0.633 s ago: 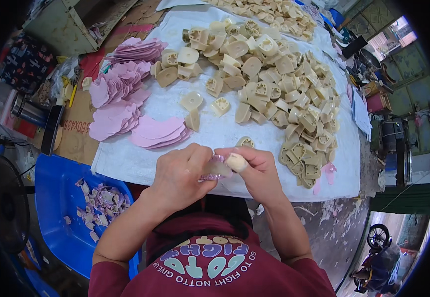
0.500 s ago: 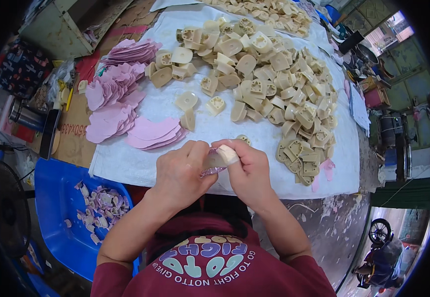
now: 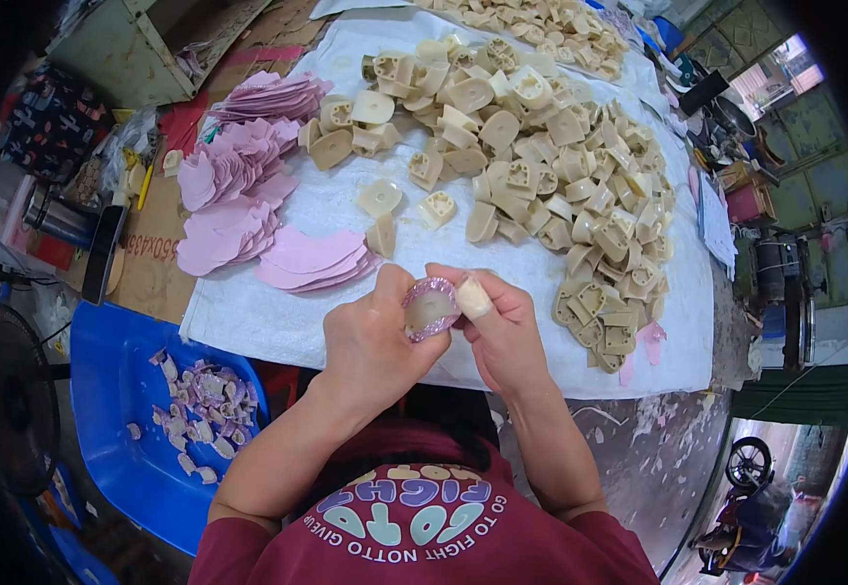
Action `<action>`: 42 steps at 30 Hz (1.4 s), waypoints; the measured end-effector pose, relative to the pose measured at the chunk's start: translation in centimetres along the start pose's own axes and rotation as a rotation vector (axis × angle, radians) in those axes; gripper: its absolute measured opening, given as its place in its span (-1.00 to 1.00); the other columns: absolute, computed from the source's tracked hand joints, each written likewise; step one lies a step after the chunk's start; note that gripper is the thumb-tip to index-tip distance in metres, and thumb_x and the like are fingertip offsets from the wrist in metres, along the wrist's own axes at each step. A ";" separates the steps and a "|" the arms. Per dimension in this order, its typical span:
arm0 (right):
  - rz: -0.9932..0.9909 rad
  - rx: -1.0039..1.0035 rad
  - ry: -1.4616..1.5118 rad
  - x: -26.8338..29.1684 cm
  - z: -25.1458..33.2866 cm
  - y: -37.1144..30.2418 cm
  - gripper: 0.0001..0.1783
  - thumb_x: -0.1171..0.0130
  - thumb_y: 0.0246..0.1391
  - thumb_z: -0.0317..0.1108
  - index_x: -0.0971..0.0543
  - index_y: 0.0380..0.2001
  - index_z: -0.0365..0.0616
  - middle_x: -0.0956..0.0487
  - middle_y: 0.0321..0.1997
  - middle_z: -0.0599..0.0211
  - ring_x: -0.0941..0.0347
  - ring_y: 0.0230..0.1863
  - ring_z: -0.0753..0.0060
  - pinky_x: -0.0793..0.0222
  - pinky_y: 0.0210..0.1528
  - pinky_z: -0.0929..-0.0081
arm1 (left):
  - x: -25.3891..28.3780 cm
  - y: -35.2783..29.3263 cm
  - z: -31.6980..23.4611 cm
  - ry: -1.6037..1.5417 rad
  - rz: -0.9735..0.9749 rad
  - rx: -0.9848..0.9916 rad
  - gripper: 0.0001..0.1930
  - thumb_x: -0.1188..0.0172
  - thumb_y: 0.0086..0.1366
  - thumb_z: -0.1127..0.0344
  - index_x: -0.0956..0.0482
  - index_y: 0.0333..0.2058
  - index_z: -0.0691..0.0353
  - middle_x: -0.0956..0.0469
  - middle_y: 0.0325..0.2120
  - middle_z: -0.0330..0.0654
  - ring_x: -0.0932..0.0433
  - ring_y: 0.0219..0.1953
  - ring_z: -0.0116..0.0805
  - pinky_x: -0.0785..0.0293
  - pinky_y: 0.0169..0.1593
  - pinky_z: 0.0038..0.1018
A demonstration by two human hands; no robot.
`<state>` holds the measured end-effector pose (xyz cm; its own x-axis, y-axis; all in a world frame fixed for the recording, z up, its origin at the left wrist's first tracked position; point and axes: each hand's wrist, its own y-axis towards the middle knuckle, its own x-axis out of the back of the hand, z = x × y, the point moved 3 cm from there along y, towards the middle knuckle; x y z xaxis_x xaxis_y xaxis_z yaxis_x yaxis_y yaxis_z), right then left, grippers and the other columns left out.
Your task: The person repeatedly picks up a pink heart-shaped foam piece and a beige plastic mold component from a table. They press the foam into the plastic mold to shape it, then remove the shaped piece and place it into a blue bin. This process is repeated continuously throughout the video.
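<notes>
Both my hands meet over the near edge of the white sheet. My left hand and my right hand together pinch one beige moulded heel block with a pink covering wrapped round its rim. A bandaged fingertip of the right hand presses on its right side. Beyond my hands lies a big heap of bare beige heel blocks. Stacks of pink cut pieces lie to the left of it.
A blue tub at lower left holds several pink-covered blocks. A fan stands at the far left. A metal cup and a green cabinet sit at upper left. A second heap of blocks lies farther back.
Both hands have lifted the block slightly and turned it, so its pink-edged face shows more between the fingers. Everything on the sheet stays in place.
</notes>
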<state>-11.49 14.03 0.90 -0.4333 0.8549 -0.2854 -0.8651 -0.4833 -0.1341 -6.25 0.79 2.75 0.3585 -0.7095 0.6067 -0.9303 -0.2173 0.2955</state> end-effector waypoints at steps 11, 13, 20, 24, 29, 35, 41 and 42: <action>-0.074 0.225 -0.301 -1.5 0.3 0.0 -0.65 0.06 0.22 -0.47 -0.47 0.05 -0.30 -0.58 -0.13 0.20 -0.46 -0.07 0.48 -0.33 0.02 0.55 | -0.6 0.6 1.2 -0.071 -0.040 0.101 -0.59 -0.40 -0.10 0.23 -0.36 -0.39 0.26 -0.45 -0.75 -0.12 -0.52 -0.69 -0.12 -0.39 -0.59 -0.29; -0.104 0.256 -0.484 -2.3 0.5 0.0 -0.63 0.08 0.20 -0.50 -0.45 0.07 -0.29 -0.56 -0.12 0.11 -0.46 -0.05 0.39 -0.32 0.05 0.51 | -0.8 0.7 1.4 -0.069 -0.039 0.130 -0.58 -0.41 -0.10 0.21 -0.36 -0.40 0.26 -0.43 -0.76 -0.14 -0.50 -0.71 -0.14 -0.38 -0.60 -0.29; 0.096 0.260 -0.579 -0.9 0.6 -0.2 -0.55 0.01 0.06 -0.56 -0.45 0.07 -0.26 -0.50 -0.03 0.02 -0.40 0.06 0.12 -0.29 0.12 0.35 | 0.2 0.9 2.7 -0.287 0.170 0.019 -0.60 -0.40 -0.04 0.31 -0.41 -0.27 0.29 -0.49 -0.58 -0.15 -0.53 -0.51 -0.34 -0.43 -0.39 -0.44; 0.054 0.468 -0.763 -0.6 2.0 -0.1 -0.59 -0.03 0.07 -0.54 -0.46 0.05 -0.26 -0.53 -0.05 0.07 -0.45 -0.02 0.15 -0.33 0.08 0.38 | 0.8 1.2 3.4 -0.744 0.161 0.077 -0.62 -0.27 0.09 0.53 -0.41 -0.09 0.31 -0.50 -0.38 -0.21 -0.47 -0.31 -0.50 -0.39 -0.19 -0.54; 0.001 -0.057 -0.172 0.3 -0.4 -1.4 -0.66 -0.03 0.25 -0.19 -0.58 -0.23 -0.28 -0.62 -0.35 0.32 -0.53 -0.39 0.57 -0.43 -0.31 0.62 | 0.7 0.6 2.4 -0.770 -0.053 0.040 -0.51 -0.21 0.13 0.57 -0.38 0.07 0.32 -0.46 -0.40 -0.26 -0.45 -0.35 -0.51 -0.39 -0.21 -0.54; -0.102 -0.057 -0.077 -0.5 -0.9 -2.0 -0.59 0.03 0.28 -0.13 -0.57 -0.37 -0.29 -0.56 -0.55 0.35 -0.45 -0.59 0.59 -0.35 -0.54 0.64 | 0.1 -0.8 1.0 -0.822 0.073 0.111 -0.59 -0.14 0.22 0.48 -0.43 0.07 0.33 -0.45 -0.48 -0.22 -0.46 -0.39 -0.47 -0.38 -0.29 -0.52; -0.151 0.193 -0.302 -1.4 -1.5 -3.4 -0.60 0.02 0.29 -0.15 -0.53 -0.47 -0.25 -0.50 -0.62 0.41 -0.38 -0.62 0.69 -0.28 -0.58 0.65 | 1.4 -0.3 -0.1 -0.434 0.260 -0.020 -0.68 0.03 0.37 0.38 -0.46 0.03 0.37 -0.56 -0.33 -0.12 -0.49 -0.34 -0.42 -0.40 -0.26 -0.54; -0.172 0.153 -0.238 -1.5 -1.6 -3.4 -0.61 0.02 0.29 -0.15 -0.52 -0.49 -0.25 -0.49 -0.63 0.42 -0.37 -0.62 0.71 -0.25 -0.59 0.66 | 1.1 -0.7 -0.2 -0.406 0.204 -0.034 -0.68 0.04 0.37 0.39 -0.46 0.03 0.37 -0.56 -0.32 -0.11 -0.50 -0.33 -0.41 -0.40 -0.25 -0.54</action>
<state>-7.49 14.12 0.26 -0.3088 0.9504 -0.0383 -0.9509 -0.3094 -0.0113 -5.16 0.32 3.30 0.1022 -0.9423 0.3189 -0.9733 -0.0286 0.2277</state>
